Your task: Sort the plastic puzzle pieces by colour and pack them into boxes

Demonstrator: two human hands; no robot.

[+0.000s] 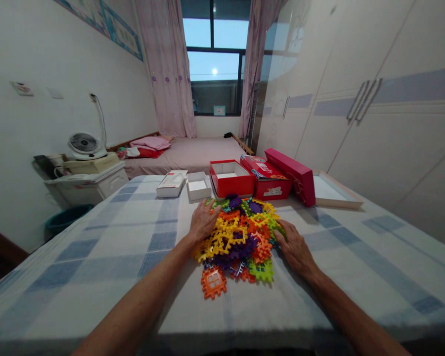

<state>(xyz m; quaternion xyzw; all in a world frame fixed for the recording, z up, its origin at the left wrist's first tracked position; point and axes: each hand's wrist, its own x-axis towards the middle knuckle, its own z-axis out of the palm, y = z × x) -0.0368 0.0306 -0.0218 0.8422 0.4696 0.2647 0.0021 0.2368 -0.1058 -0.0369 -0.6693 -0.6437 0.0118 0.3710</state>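
Note:
A heap of plastic interlocking building pieces (230, 237) in yellow, orange, purple, green and blue lies on the checked tablecloth in front of me. My left hand (204, 220) rests against the heap's left side, fingers spread and lying on the pieces. On the opposite side my right hand (292, 242) touches the heap's edge, its fingers extended and its fingertips on the green and yellow pieces. Neither hand grips a piece that I can see. An orange square piece (213, 282) lies at the near edge of the heap, beside a lime green one (261, 270).
Behind the heap stand a white lidded box (171, 184), a small open white box (199, 186), an open red box (233, 186), another red box (272, 189), a slanted pink-red lid (294, 175) and a shallow tray (335, 190). A fan (85, 144) sits at left, near a bed (200, 153).

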